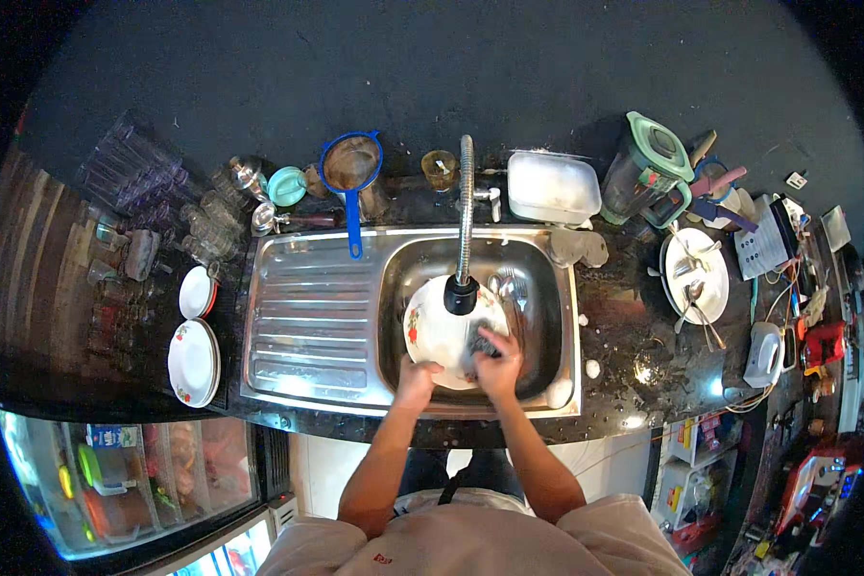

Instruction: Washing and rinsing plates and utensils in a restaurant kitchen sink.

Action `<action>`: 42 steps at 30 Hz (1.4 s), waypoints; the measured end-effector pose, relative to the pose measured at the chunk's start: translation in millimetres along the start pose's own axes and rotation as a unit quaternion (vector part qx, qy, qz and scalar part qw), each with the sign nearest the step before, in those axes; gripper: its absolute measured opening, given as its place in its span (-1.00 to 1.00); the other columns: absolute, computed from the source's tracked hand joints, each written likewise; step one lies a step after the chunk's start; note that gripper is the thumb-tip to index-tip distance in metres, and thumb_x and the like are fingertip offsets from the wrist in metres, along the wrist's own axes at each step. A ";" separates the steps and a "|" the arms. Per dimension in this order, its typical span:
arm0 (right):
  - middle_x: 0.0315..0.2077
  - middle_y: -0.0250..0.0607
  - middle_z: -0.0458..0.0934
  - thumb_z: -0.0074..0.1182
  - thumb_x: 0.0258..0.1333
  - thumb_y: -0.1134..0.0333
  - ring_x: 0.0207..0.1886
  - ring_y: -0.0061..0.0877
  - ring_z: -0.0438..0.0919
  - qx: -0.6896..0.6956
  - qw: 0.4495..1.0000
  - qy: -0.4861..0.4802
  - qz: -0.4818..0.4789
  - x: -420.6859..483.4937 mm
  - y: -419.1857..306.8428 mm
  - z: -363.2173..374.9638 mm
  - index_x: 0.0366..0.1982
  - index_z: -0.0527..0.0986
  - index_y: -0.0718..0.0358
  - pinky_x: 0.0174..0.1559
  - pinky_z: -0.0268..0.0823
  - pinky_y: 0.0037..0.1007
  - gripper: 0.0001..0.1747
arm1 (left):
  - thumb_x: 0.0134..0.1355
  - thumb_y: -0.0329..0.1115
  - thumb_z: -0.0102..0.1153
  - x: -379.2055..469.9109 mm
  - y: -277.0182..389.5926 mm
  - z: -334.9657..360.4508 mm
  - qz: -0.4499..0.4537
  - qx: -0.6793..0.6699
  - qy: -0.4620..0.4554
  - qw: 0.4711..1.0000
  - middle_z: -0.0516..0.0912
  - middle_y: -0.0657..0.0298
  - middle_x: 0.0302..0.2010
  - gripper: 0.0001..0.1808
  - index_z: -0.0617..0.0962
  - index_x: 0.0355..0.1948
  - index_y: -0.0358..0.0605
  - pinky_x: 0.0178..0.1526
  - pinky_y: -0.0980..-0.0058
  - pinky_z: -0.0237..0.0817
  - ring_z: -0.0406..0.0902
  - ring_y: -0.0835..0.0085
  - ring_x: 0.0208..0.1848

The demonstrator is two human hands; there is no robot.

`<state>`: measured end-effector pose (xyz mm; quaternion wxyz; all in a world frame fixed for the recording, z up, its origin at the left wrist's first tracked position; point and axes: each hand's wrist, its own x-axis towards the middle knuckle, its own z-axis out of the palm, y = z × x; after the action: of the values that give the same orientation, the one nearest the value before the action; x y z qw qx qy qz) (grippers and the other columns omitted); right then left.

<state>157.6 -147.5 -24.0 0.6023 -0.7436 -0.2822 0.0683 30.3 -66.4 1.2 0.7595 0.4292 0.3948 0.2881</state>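
Over the basin of a stainless steel sink (547, 317), my left hand (417, 383) grips the lower left rim of a white plate with red flowers (432, 327). My right hand (499, 360) presses a dark scouring pad (484, 340) on the plate's right side. The black spray head of the flexible metal faucet (466, 216) hangs over the plate's upper part and hides some of it. Forks and spoons (515, 288) lie in the basin, just beyond the plate's upper right edge.
Left of the ribbed drainboard (309, 317) stand stacked plates (193, 363) and glasses (212, 223). A blue-rimmed strainer (351, 162) overhangs its back edge. Behind and right are a plastic container (553, 187), a blender jug (641, 176) and plates with cutlery (698, 270).
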 end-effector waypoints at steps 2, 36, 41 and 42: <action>-0.40 -0.13 0.50 0.05 -0.46 0.59 -0.29 -0.36 0.50 0.037 0.996 0.020 0.080 11.5 -2.3 1.0 -0.31 0.59 0.17 -0.16 0.32 -0.44 -0.54 | -0.23 -0.66 -0.01 -2.6 14.5 3.4 -0.100 -0.104 -0.016 0.989 0.57 0.13 -0.26 -0.46 0.41 -0.07 -0.36 -0.23 0.42 0.37 0.53 0.32 -0.26; -0.33 -0.22 0.53 0.01 -0.38 0.61 -0.21 -0.48 0.48 0.176 0.969 0.032 0.173 -3.1 74.3 82.9 -0.24 0.52 0.33 -0.11 0.28 -0.50 -0.54 | -0.20 -0.71 -0.05 15.2 29.2 8.9 0.147 0.124 0.051 0.980 0.41 0.11 0.04 -0.24 0.21 0.16 -0.26 0.11 0.49 0.13 0.36 0.37 0.05; -0.38 -0.21 0.52 0.07 -0.39 0.58 -0.26 -0.44 0.48 0.212 0.946 0.007 0.247 -27.3 24.5 85.8 -0.32 0.51 0.41 -0.14 0.29 -0.49 -0.63 | -0.16 -0.66 -0.02 12.1 13.3 1.6 0.141 0.125 0.151 0.970 0.48 0.09 -0.08 -0.42 0.34 0.02 -0.32 0.01 0.47 0.22 0.41 0.34 -0.05; -0.41 -0.19 0.53 0.10 -0.43 0.58 -0.29 -0.43 0.49 0.213 0.950 0.034 0.227 -22.5 24.0 84.1 -0.34 0.52 0.42 -0.15 0.30 -0.48 -0.61 | -0.19 -0.66 0.01 4.1 19.6 18.0 0.121 0.128 0.181 0.968 0.49 0.10 -0.10 -0.42 0.35 -0.01 -0.32 0.02 0.47 0.21 0.41 0.33 -0.04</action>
<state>109.8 -89.5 -74.0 0.7247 -0.6441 -0.0639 0.2362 45.7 -61.7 22.8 0.5735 0.5085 0.5044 0.3976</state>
